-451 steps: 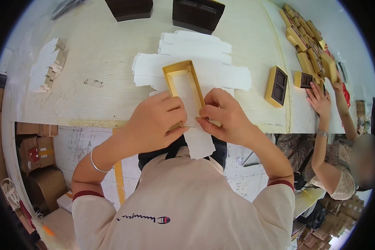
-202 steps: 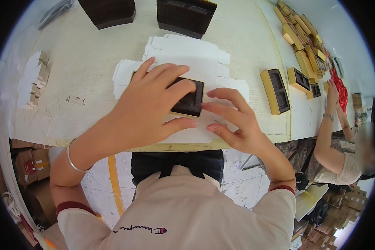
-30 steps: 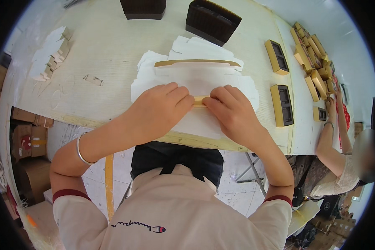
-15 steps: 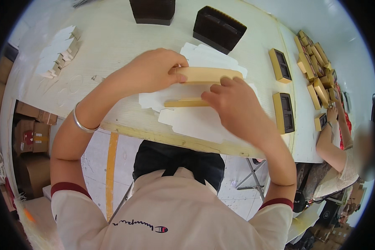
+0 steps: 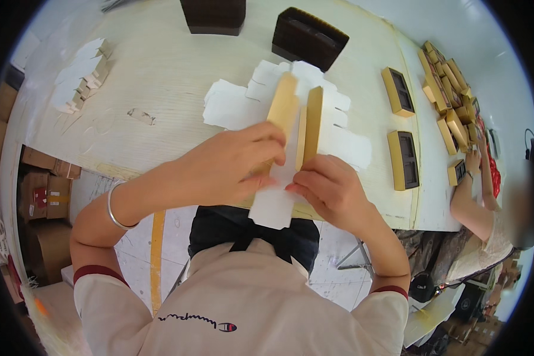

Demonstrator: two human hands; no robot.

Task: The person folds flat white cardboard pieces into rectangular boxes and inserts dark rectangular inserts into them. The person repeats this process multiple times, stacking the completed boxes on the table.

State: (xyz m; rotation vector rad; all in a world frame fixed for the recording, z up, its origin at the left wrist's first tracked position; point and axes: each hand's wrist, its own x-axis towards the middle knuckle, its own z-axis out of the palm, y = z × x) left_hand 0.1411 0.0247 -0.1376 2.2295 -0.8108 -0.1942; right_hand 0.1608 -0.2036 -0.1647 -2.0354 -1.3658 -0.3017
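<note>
A partly folded gold carton (image 5: 312, 121) with a white inner side points away from me, its two long side walls standing up. Its white end flap (image 5: 272, 209) sticks out over the table's front edge, towards me. My left hand (image 5: 237, 159) is closed around the near end of the left wall. With thumb and fingers pinched, my right hand (image 5: 333, 188) grips the near end of the right wall. Flat white carton sheets (image 5: 228, 102) lie spread beneath and beyond the carton.
Two dark brown insert stacks (image 5: 310, 38) stand at the far side. Small white folded pieces (image 5: 83, 74) sit at the left. Gold boxes with dark inserts (image 5: 404, 160) stand on the right. Farther right, a co-worker's arm (image 5: 473, 193) reaches towards a pile of gold boxes (image 5: 448, 83).
The carton has turned from lying crosswise to pointing away from me. Both hands have come nearer to me, onto its near end, and its white end flap now shows.
</note>
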